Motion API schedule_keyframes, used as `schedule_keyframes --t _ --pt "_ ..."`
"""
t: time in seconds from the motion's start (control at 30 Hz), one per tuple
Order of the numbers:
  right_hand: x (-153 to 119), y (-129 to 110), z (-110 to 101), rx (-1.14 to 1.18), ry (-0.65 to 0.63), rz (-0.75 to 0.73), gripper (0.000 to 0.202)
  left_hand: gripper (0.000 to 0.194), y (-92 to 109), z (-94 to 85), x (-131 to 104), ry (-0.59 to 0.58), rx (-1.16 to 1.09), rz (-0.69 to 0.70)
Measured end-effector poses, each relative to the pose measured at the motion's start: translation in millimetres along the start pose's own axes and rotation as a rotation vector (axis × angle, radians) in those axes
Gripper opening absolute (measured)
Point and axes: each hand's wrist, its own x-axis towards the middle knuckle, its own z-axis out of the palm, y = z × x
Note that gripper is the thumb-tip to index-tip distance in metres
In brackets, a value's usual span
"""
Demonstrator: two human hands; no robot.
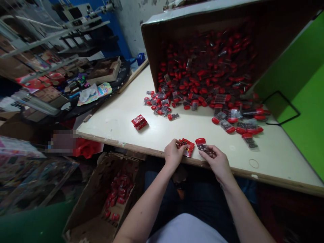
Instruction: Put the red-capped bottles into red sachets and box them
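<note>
At the table's front edge my left hand (174,155) pinches a few red printed cards (188,147) that look fanned out. Close to their right, my right hand (217,161) grips a small clear pack with a red cap (200,141) and dark pieces inside, its red end pointing away from me. The two held things are apart by a small gap. Further left on the table lies a stack of red cards (139,122). Loose packs of the same red-capped kind (173,116) are scattered beyond my hands.
A large cardboard box (152,50) on its side spills many red-capped packs onto the white table (113,118). A rubber band (253,163) lies at right, near a black wire frame (295,107). Below left, an open carton (86,206) holds red packs. Machinery stands at upper left.
</note>
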Motion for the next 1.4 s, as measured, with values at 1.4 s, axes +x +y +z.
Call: schedule_keyframes --t 1.4 --pt "0.7 -12.9 27.2 -0.512 -0.081 -0.124 0.023 0.033 -25.5 -16.8 21.8 -0.158 -0.349 -0.037"
